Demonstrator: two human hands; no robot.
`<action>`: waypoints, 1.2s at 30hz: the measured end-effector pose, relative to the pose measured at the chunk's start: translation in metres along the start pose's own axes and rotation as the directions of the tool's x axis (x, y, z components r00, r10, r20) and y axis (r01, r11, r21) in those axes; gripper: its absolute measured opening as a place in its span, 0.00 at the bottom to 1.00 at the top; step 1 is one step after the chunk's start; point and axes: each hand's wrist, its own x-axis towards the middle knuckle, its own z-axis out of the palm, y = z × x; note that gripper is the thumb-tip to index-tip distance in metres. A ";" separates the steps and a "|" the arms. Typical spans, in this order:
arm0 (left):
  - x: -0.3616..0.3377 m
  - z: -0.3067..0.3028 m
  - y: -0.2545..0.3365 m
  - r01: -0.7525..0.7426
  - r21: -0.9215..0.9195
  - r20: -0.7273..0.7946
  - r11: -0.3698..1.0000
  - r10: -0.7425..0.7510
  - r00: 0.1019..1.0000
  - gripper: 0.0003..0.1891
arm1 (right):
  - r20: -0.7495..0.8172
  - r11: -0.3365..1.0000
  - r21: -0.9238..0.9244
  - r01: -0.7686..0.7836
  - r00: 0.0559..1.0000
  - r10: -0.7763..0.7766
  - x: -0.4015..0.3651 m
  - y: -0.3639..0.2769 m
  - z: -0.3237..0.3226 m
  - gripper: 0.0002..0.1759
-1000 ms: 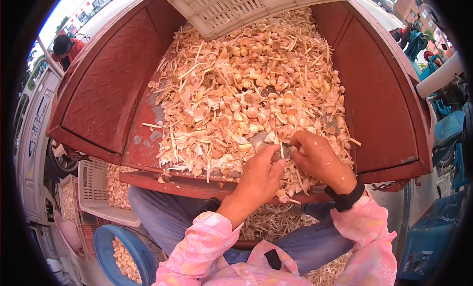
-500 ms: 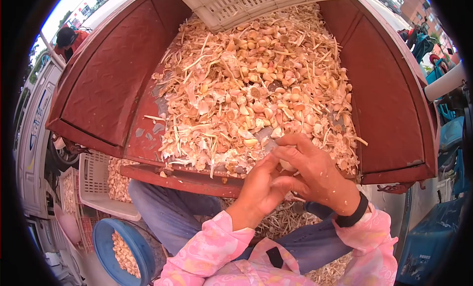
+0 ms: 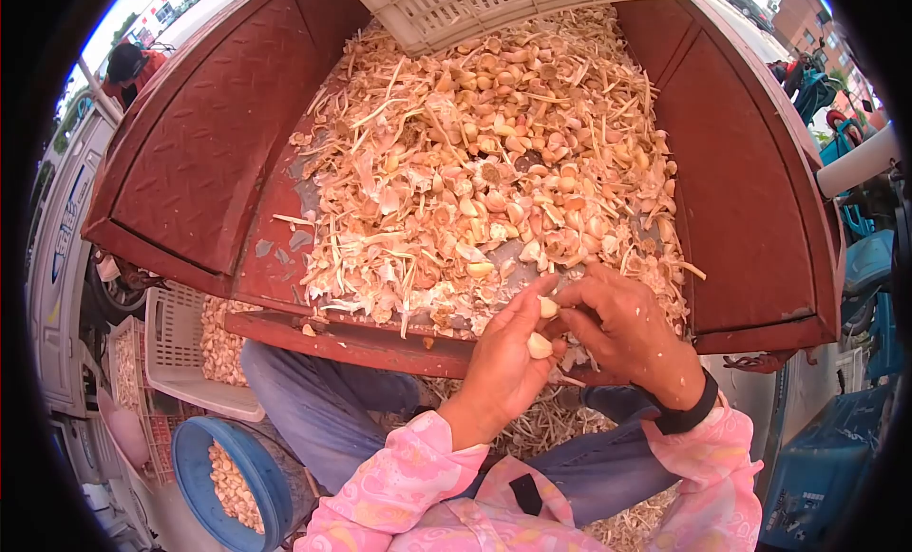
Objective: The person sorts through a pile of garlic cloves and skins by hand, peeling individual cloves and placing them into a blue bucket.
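head cam: blue bucket [image 3: 187, 466] of cloves low left. your left hand [image 3: 502, 367] cups a peeled clove [image 3: 540, 345]; your right hand [image 3: 629, 335] pinches a second clove [image 3: 548, 307] just above it, both at the near edge of the garlic pile [image 3: 494, 162].

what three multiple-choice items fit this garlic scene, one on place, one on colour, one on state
1. Where is the blue bucket? A on the garlic pile; B lower left, below the red tray; C on the lap.
2. What colour are the sleeves? A green; B pink; C white.
3. The left hand is: A holding garlic cloves; B open, empty; C flat on the pile.
Answers: B, it stands low beside the person's leg; B, both are pink; A, cloves sit between its fingers.
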 end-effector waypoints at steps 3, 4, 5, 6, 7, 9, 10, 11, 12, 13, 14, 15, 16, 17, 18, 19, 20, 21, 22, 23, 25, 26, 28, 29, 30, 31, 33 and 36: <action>0.000 0.005 -0.005 -0.101 0.225 -0.054 0.969 0.116 0.992 0.19 | -0.014 0.991 -0.133 -0.026 1.000 0.024 -0.003 -0.009 0.001 0.07; 0.001 0.004 -0.010 -0.168 0.345 -0.046 0.923 0.195 0.980 0.19 | -0.029 0.986 -0.163 -0.041 0.999 0.037 -0.005 -0.011 0.004 0.07; 0.000 0.003 -0.013 -0.229 0.459 -0.029 0.858 0.272 0.962 0.19 | -0.043 0.980 -0.191 -0.056 0.998 0.048 -0.006 -0.011 0.005 0.07; -0.005 0.010 -0.011 -0.287 0.594 -0.037 0.751 0.382 0.923 0.20 | -0.079 0.968 -0.244 -0.059 0.996 0.041 -0.005 -0.007 0.005 0.07; -0.010 0.013 -0.008 -0.332 0.612 -0.008 0.718 0.426 0.905 0.19 | -0.084 0.962 -0.254 -0.099 0.993 0.080 -0.005 -0.001 0.002 0.07; -0.019 0.012 0.006 -0.421 0.640 0.050 0.642 0.513 0.857 0.19 | -0.095 0.947 -0.273 -0.171 0.984 0.151 -0.003 0.014 -0.008 0.07; -0.022 0.008 0.015 -0.375 0.483 0.009 0.791 0.424 0.906 0.17 | -0.072 0.940 -0.304 -0.156 0.987 0.140 0.000 0.017 -0.011 0.07; -0.024 0.009 0.021 -0.312 0.420 -0.052 0.852 0.366 0.929 0.16 | -0.027 0.936 -0.327 -0.131 0.991 0.129 0.005 0.019 -0.008 0.07; -0.025 0.013 0.029 -0.248 0.355 -0.105 0.902 0.302 0.948 0.16 | 0.013 0.932 -0.346 -0.108 0.993 0.120 0.010 0.023 -0.002 0.07; -0.026 0.014 0.034 -0.181 0.286 -0.152 0.941 0.231 0.961 0.15 | 0.051 0.927 -0.364 -0.086 0.992 0.112 0.014 0.027 0.004 0.07; -0.024 0.012 0.036 -0.143 0.254 -0.157 0.957 0.187 0.970 0.14 | 0.030 0.928 -0.360 -0.095 0.993 0.113 0.015 0.030 0.008 0.06; -0.024 0.010 0.036 -0.115 0.260 -0.141 0.959 0.155 0.978 0.13 | 0.010 0.928 -0.359 -0.098 0.994 0.109 0.017 0.034 0.012 0.05; -0.024 0.008 0.037 -0.090 0.263 -0.125 0.961 0.127 0.984 0.13 | -0.007 0.928 -0.360 -0.097 0.995 0.101 0.020 0.039 0.015 0.05; -0.023 0.006 0.037 -0.066 0.265 -0.110 0.962 0.099 0.989 0.12 | -0.015 0.944 -0.316 -0.092 0.996 0.092 0.022 0.046 0.015 0.05; -0.023 0.005 0.036 -0.054 0.314 -0.096 0.948 0.089 0.991 0.13 | -0.021 0.959 -0.270 -0.087 0.996 0.085 0.023 0.053 0.014 0.05; -0.022 0.005 0.036 -0.041 0.367 -0.082 0.929 0.076 0.994 0.13 | -0.031 0.971 -0.223 -0.085 0.996 0.080 0.023 0.056 0.013 0.06; -0.021 0.005 0.036 -0.030 0.418 -0.067 0.908 0.064 0.996 0.14 | -0.020 0.986 -0.111 -0.121 0.993 0.120 0.020 0.055 0.012 0.06; -0.018 0.005 0.034 -0.057 0.454 -0.067 0.889 0.098 0.993 0.14 | -0.005 0.988 0.001 -0.155 0.988 0.155 0.019 0.046 0.008 0.07; -0.014 0.005 0.030 -0.084 0.489 -0.068 0.868 0.133 0.989 0.15 | 0.016 0.976 0.115 -0.186 0.983 0.185 0.018 0.037 0.006 0.08; -0.011 0.005 0.027 -0.107 0.524 -0.072 0.845 0.169 0.983 0.15 | 0.021 0.954 0.203 -0.222 0.975 0.223 0.017 0.031 0.007 0.08; -0.003 0.004 0.021 -0.177 0.516 -0.022 0.838 0.219 0.976 0.16 | 0.045 0.877 0.379 -0.295 0.953 0.301 0.012 0.019 0.012 0.09; 0.000 0.003 0.019 -0.207 0.512 0.005 0.833 0.239 0.971 0.17 | 0.079 0.842 0.426 -0.330 0.941 0.328 0.012 0.013 0.012 0.07; 0.003 -0.002 0.020 -0.180 0.472 0.007 0.863 0.201 0.980 0.16 | 0.032 0.870 0.427 -0.245 0.966 0.256 0.010 0.009 0.016 0.07; 0.003 -0.004 0.020 -0.167 0.451 0.010 0.877 0.182 0.983 0.15 | 0.009 0.882 0.425 -0.202 0.976 0.219 0.009 0.008 0.017 0.07; 0.002 -0.004 0.021 -0.159 0.448 -0.005 0.880 0.180 0.984 0.14 | 0.009 0.972 0.236 0.000 1.000 -0.002 0.011 0.011 0.013 0.08; 0.001 -0.005 0.021 -0.153 0.444 -0.020 0.883 0.180 0.983 0.13 | 0.041 0.988 0.155 0.011 0.999 -0.018 0.011 0.009 0.013 0.09; -0.002 -0.007 0.022 -0.149 0.478 -0.041 0.865 0.191 0.981 0.11 | 0.112 0.999 -0.005 0.036 0.993 -0.035 0.007 0.004 0.014 0.10; -0.005 -0.007 0.024 -0.178 0.592 -0.031 0.786 0.243 0.969 0.10 | 0.125 0.966 -0.215 0.141 0.985 -0.116 0.006 -0.003 0.016 0.06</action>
